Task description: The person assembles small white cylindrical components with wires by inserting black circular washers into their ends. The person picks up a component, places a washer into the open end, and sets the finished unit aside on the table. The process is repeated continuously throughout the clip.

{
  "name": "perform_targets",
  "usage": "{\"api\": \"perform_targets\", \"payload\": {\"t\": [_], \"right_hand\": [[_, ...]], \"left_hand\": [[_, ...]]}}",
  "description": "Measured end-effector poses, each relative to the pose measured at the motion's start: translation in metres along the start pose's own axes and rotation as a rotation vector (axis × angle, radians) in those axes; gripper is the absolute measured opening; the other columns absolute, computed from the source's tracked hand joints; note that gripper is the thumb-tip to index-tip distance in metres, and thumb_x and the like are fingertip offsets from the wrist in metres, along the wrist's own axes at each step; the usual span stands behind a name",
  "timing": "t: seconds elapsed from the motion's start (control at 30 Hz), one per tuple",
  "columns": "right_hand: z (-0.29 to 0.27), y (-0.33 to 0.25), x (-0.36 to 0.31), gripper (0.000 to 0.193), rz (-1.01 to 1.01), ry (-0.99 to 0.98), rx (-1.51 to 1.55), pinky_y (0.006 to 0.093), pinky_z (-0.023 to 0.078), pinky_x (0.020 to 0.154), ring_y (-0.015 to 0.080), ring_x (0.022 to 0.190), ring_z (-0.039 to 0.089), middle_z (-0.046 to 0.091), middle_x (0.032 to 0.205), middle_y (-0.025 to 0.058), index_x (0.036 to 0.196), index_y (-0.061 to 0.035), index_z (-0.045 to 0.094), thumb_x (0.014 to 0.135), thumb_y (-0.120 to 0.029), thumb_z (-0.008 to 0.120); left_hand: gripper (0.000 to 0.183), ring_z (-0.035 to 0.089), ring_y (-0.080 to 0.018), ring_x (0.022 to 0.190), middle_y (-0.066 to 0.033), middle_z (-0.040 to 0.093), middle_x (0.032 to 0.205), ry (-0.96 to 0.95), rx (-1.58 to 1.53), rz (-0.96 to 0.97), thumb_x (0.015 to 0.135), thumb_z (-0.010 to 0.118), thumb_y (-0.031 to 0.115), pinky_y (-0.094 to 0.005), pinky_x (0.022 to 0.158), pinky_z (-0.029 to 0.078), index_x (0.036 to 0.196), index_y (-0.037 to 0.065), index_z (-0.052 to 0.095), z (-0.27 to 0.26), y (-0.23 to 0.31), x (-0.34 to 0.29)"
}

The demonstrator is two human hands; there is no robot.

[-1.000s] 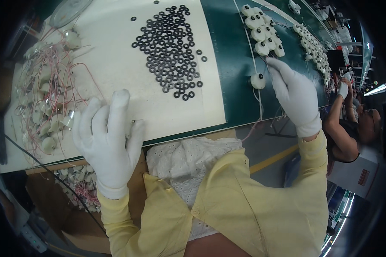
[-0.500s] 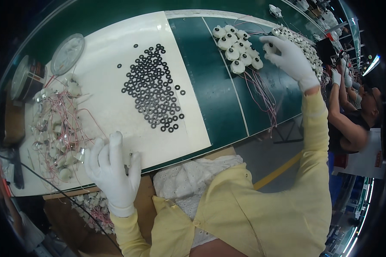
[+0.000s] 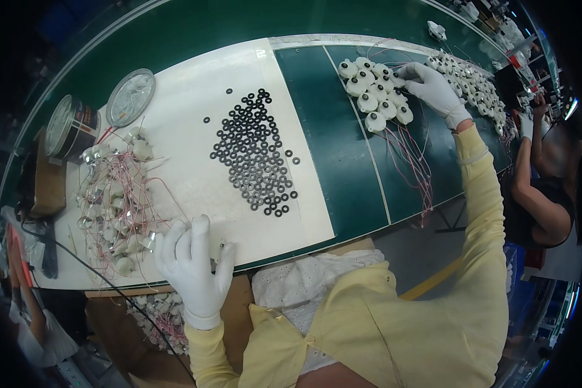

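So down by our lap we've got a box (image 3: 107,320) of loose wired parts under the near edge of the surface (image 3: 343,174). Our left hand (image 3: 197,268) sits over that edge, fingers spread, a small part showing by the thumb; can't tell if it's pinched. Left of it there's a messy wired pile (image 3: 119,216), and past it a scatter of black rings (image 3: 255,155) on the white area. Our right hand (image 3: 431,92) is farther out, fingers narrow and curled at the white cluster (image 3: 377,92) on the green; can't tell if they're gripping one. Farther off: a tub (image 3: 81,129), a clear lid (image 3: 131,97) and, at right, more white parts (image 3: 472,84).
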State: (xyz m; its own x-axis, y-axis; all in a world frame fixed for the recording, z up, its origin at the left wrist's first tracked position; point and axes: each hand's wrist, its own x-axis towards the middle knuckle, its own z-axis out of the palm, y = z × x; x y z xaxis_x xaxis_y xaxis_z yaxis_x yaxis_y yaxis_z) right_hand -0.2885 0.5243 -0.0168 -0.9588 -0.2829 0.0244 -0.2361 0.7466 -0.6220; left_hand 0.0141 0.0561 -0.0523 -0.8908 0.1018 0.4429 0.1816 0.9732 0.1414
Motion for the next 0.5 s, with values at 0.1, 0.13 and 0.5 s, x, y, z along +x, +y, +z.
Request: {"api": "perform_targets", "payload": {"t": [0.1, 0.13, 0.5], "right_hand": [[-0.004, -0.028, -0.007, 0.032, -0.05, 0.059, -0.185, 0.0303, 0.054, 0.097, 0.0164, 0.107, 0.07, 0.074, 0.115, 0.0093, 0.129, -0.0007, 0.068, 0.098, -0.01, 0.065], [-0.005, -0.041, -0.012, 0.032, -0.066, 0.078, -0.293, 0.0303, 0.054, 0.096, 0.0169, 0.106, 0.07, 0.075, 0.114, 0.0102, 0.128, -0.001, 0.068, 0.099, -0.011, 0.065], [0.201, -0.261, -0.146, 0.075, -0.82, 0.084, 0.186, 0.0425, 0.059, 0.073, 0.0397, 0.086, 0.07, 0.068, 0.121, 0.024, 0.145, 0.0012, 0.052, 0.077, -0.007, 0.081]], "left_hand": [[0.061, 0.058, -0.0355, 0.117, -0.0107, 0.068, 0.114, 0.035, -0.023, 0.007, 0.084, 0.08, 0.027, -0.0547, 0.107, 0.039, 0.137, 0.003, 0.062, 0.002, -0.005, -0.004], [0.061, 0.058, -0.0358, 0.117, -0.011, 0.068, 0.115, 0.044, -0.032, 0.004, 0.084, 0.08, 0.027, -0.0547, 0.107, 0.039, 0.137, 0.002, 0.062, 0.001, -0.006, -0.005], [0.072, 0.061, -0.0372, 0.115, -0.0144, 0.07, 0.118, 0.208, -0.376, 0.052, 0.091, 0.075, 0.032, -0.0527, 0.102, 0.042, 0.148, -0.006, 0.054, -0.023, 0.019, 0.021]]}}
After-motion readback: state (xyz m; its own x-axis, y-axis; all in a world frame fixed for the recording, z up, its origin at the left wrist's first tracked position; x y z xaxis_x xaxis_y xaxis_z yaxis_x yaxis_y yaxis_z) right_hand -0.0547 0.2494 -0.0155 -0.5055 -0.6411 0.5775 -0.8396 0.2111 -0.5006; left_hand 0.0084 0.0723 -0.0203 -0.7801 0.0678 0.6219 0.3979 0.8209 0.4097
